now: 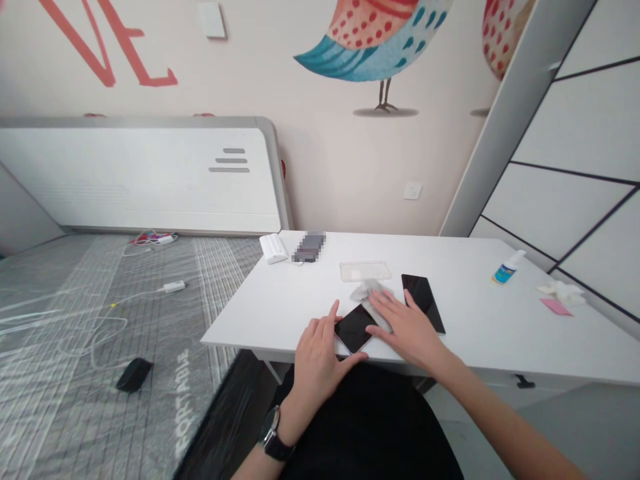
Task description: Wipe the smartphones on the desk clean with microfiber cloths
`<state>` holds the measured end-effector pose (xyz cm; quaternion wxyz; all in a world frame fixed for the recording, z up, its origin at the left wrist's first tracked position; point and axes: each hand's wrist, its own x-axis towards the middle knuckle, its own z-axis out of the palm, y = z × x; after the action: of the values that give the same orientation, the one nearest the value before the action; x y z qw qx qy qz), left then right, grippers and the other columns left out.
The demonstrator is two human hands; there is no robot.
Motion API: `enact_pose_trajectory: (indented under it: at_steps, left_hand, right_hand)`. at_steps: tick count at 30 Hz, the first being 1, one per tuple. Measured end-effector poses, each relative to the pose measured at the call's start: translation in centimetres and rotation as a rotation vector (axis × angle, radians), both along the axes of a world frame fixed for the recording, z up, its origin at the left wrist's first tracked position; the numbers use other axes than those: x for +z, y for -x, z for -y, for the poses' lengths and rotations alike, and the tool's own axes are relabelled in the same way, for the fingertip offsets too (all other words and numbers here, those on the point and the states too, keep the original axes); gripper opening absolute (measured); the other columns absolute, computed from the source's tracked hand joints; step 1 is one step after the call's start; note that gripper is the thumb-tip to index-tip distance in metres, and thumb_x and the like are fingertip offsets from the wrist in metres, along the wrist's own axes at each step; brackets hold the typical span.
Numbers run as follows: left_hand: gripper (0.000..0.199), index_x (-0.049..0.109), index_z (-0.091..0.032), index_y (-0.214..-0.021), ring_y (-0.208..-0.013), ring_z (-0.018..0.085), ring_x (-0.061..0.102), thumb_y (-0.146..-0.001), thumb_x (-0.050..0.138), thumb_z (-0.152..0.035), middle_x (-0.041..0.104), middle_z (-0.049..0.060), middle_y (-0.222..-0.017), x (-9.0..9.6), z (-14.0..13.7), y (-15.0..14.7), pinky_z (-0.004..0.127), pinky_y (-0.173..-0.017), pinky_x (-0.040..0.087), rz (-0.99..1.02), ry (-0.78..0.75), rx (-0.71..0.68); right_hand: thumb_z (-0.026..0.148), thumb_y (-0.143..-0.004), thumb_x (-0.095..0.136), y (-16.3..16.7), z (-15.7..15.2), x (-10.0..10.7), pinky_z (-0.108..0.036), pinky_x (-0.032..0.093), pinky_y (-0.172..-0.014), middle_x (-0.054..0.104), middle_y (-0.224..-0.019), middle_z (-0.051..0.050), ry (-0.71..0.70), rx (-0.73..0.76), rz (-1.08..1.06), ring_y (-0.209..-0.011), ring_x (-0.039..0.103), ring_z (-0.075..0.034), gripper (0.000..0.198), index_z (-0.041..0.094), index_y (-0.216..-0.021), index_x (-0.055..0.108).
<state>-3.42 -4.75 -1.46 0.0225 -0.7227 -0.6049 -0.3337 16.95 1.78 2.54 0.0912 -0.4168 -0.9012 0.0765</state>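
Right at the near edge of the white desk (280,313), both hands work over a small dark-screened phone (354,327). The left hand (317,360) sits at about seven o'clock from the phone, thumb and fingers spread apart and bracketing its left and lower edges, so it steadies the phone rather than closing around it. A dark watch (274,437) is on that wrist. The right hand (407,327) lies flat at three o'clock from the phone, fingers open and stretched toward eleven o'clock, pressing a crumpled pale cloth (367,297) whose near part lies against the phone's upper right edge.

Just beyond the right hand, at its one o'clock, lies a second, larger black device (423,300), flat and screen-up, its near end partly covered by the hand. A clear phone case (365,271) lies at twelve o'clock from the cloth. Farther back, near the desk's far left corner, are a white box-like item (273,248) and a blurred grey object (309,247) just beside it. Well off at three o'clock stand a small spray bottle (507,268) with a blue label, a wad of white tissue (563,291) and a pink slip (555,307).

At nine o'clock from the desk a bed carries white cables (150,290) and a small black object (134,373).
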Motion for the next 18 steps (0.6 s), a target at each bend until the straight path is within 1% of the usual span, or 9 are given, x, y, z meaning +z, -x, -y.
enact_pose_trajectory:
  at_steps: [2,6,7,9,11,12,14,16,18]
  left_hand:
    - [0.109,0.019,-0.021,-0.162,-0.108,0.029,0.061,-0.080,0.081,-0.057,0.067,0.010,-0.125,0.1,0.1,0.0,0.043,-0.094,0.051,-0.003,0.012,-0.002]
    - [0.101,0.021,-0.020,-0.162,-0.104,0.028,0.060,-0.085,0.078,-0.051,0.066,0.011,-0.124,0.2,0.2,0.0,0.043,-0.091,0.051,-0.030,0.035,0.029]
    - [0.100,0.022,-0.020,-0.162,-0.104,0.029,0.060,-0.085,0.078,-0.051,0.066,0.011,-0.124,0.2,0.2,0.0,0.043,-0.091,0.051,-0.031,0.033,0.028]
    - [0.101,0.024,-0.019,-0.161,-0.106,0.029,0.060,-0.084,0.078,-0.056,0.067,0.012,-0.124,0.2,0.2,0.0,0.043,-0.092,0.051,-0.024,0.017,0.014]
    - [0.102,0.025,-0.019,-0.160,-0.107,0.029,0.060,-0.082,0.078,-0.059,0.067,0.011,-0.123,0.2,0.1,0.0,0.043,-0.093,0.050,-0.018,0.003,0.004]
    - [0.101,0.026,-0.020,-0.160,-0.106,0.029,0.061,-0.083,0.078,-0.058,0.067,0.011,-0.122,0.2,0.1,0.0,0.043,-0.093,0.050,-0.020,0.001,0.005]
    - [0.099,0.026,-0.020,-0.160,-0.104,0.028,0.061,-0.084,0.077,-0.056,0.067,0.010,-0.122,0.2,0.1,0.0,0.042,-0.091,0.051,-0.030,0.005,0.020]
    - [0.098,0.026,-0.020,-0.161,-0.103,0.029,0.061,-0.085,0.077,-0.056,0.067,0.011,-0.122,0.1,0.1,0.0,0.043,-0.090,0.051,-0.037,0.006,0.029]
    - [0.100,0.027,-0.020,-0.160,-0.105,0.029,0.061,-0.083,0.077,-0.059,0.067,0.011,-0.123,0.1,0.1,0.0,0.043,-0.092,0.051,-0.034,-0.003,0.019]
  right_hand:
    - [0.074,-0.098,0.039,-0.1,0.4,-0.1,-0.065,0.012,-0.127,0.030,-0.166,-0.010,0.003,-0.019,0.013,-0.157,0.025,-0.032,0.083,0.018,-0.159,0.035]
    - [0.079,-0.092,0.044,-0.1,1.9,-0.6,-0.057,0.015,-0.129,0.025,-0.169,-0.005,0.079,0.276,-0.039,-0.158,0.022,-0.027,0.092,0.024,-0.163,0.025]
    - [0.078,-0.094,0.042,-0.3,2.0,-0.7,-0.058,0.015,-0.129,0.026,-0.168,-0.005,0.068,0.258,-0.042,-0.157,0.024,-0.026,0.088,0.025,-0.163,0.025]
    - [0.074,-0.099,0.037,-0.6,1.9,-1.0,-0.062,0.014,-0.128,0.029,-0.167,-0.007,0.010,0.105,-0.033,-0.157,0.026,-0.027,0.081,0.024,-0.162,0.029]
    - [0.074,-0.098,0.037,-0.7,1.9,-1.3,-0.064,0.016,-0.127,0.029,-0.167,-0.010,-0.039,-0.014,-0.037,-0.157,0.025,-0.030,0.083,0.021,-0.161,0.031]
    - [0.076,-0.096,0.040,-0.7,2.0,-1.4,-0.063,0.017,-0.127,0.028,-0.168,-0.011,-0.041,0.000,-0.047,-0.157,0.023,-0.031,0.087,0.020,-0.162,0.029]
    - [0.080,-0.091,0.047,-0.5,2.3,-1.6,-0.060,0.019,-0.127,0.026,-0.168,-0.010,-0.006,0.137,-0.070,-0.158,0.022,-0.031,0.096,0.022,-0.163,0.024]
    - [0.079,-0.092,0.046,-0.5,2.3,-1.5,-0.058,0.018,-0.128,0.028,-0.168,-0.008,0.028,0.223,-0.075,-0.157,0.024,-0.029,0.092,0.025,-0.164,0.024]
    - [0.074,-0.098,0.039,-0.7,1.8,-1.3,-0.061,0.015,-0.128,0.031,-0.167,-0.008,0.012,0.120,-0.060,-0.156,0.028,-0.029,0.082,0.026,-0.162,0.028]
